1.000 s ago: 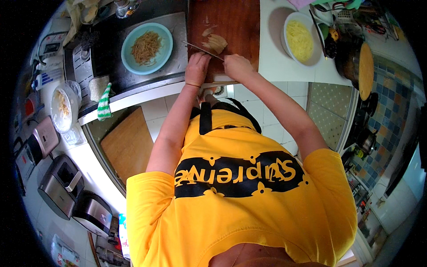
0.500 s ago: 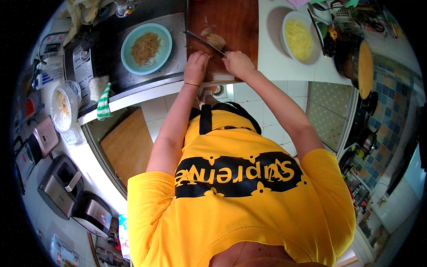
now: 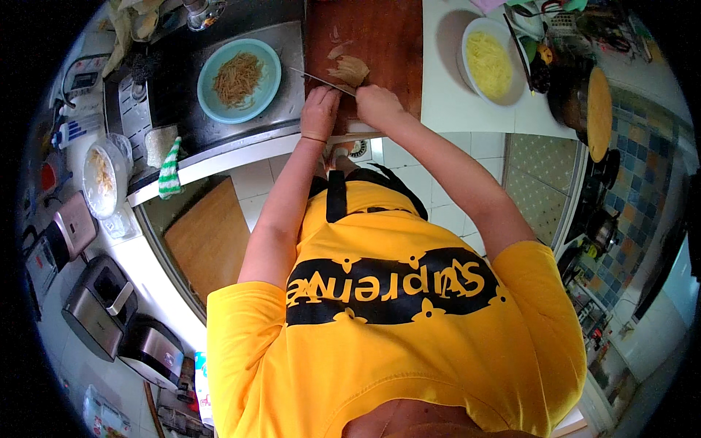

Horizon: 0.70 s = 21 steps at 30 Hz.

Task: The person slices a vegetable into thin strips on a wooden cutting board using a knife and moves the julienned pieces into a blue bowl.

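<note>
- Head view: two hands of mine are at one reddish-brown cutting board (image 3: 398,44).
- My right hand (image 3: 376,107) is closed around the handle of one knife (image 3: 321,80), its blade slanting up and left past my other hand.
- My left hand (image 3: 319,111) has its fingers curled down at the board's near left part, just beside the blade; whether they pinch anything, I cannot tell.
- One pile of pale brown slices (image 3: 349,71) lies on the board just beyond the blade; I cannot count the slices. Thin loose bits (image 3: 338,50) lie past it.
- Three bowls stand around me: one light blue bowl (image 3: 272,73) left of the board, with brown shreds (image 3: 237,79); one white bowl (image 3: 520,82) to the right, with yellow shreds (image 3: 488,66); one whitish bowl (image 3: 104,206) farther left.
- One green-and-white striped cloth (image 3: 169,171) hangs at the counter's left edge.
</note>
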Motion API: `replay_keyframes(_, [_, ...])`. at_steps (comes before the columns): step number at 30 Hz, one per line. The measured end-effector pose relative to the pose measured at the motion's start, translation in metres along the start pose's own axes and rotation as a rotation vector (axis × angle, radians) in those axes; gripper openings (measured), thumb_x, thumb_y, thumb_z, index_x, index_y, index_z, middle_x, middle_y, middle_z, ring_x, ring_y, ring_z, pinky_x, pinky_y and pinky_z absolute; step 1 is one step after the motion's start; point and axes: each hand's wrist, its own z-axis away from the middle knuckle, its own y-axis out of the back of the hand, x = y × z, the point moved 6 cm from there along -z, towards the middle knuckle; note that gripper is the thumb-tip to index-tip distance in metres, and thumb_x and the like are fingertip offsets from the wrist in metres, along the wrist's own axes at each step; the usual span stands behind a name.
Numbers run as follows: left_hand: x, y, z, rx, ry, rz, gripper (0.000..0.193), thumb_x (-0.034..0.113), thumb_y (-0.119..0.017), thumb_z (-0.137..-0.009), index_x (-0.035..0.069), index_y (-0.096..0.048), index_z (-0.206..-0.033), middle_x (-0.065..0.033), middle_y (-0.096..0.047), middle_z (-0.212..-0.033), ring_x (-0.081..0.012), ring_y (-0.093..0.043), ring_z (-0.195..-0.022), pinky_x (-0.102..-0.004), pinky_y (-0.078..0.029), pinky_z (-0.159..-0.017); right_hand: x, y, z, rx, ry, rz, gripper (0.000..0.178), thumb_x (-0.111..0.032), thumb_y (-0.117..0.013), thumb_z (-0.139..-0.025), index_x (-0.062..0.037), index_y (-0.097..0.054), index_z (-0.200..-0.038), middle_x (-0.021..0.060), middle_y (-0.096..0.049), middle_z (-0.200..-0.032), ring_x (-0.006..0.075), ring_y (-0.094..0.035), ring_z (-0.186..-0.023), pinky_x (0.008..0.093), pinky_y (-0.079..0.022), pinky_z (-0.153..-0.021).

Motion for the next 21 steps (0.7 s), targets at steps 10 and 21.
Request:
replay_keyframes(10, [0.006, 0.007, -0.004, 0.05, -0.029, -0.007, 0.01, 0.008, -0.058, -0.076, 0.007, -0.061, -0.086, -0.0082, -0.06, -0.093, -0.0272, -0.056, -0.087, -0.0354, -0.048, -0.075, 0.025, 0.004, 0.0, 0.164, 0.014, -0.236, 0.027, -0.022, -0.054, -0.083, 0.003, -0.063, -0.085, 0.0249, -0.061, -0.08, 0.0398, -0.061, -0.078, 0.0466, -0.049, -0.072])
replay_keyframes(21, [0.005, 0.005, -0.002, 0.043, -0.014, 0.021, 0.007, 0.009, -0.059, -0.077, 0.007, -0.061, -0.084, -0.0074, -0.059, -0.093, -0.0268, -0.056, -0.088, -0.0356, -0.047, -0.073, 0.023, 0.007, 0.022, 0.02, 0.05, -0.021, 0.019, -0.013, -0.051, -0.077, -0.0017, -0.065, -0.083, 0.0235, -0.063, -0.082, 0.0393, -0.062, -0.078, 0.0484, -0.049, -0.069])
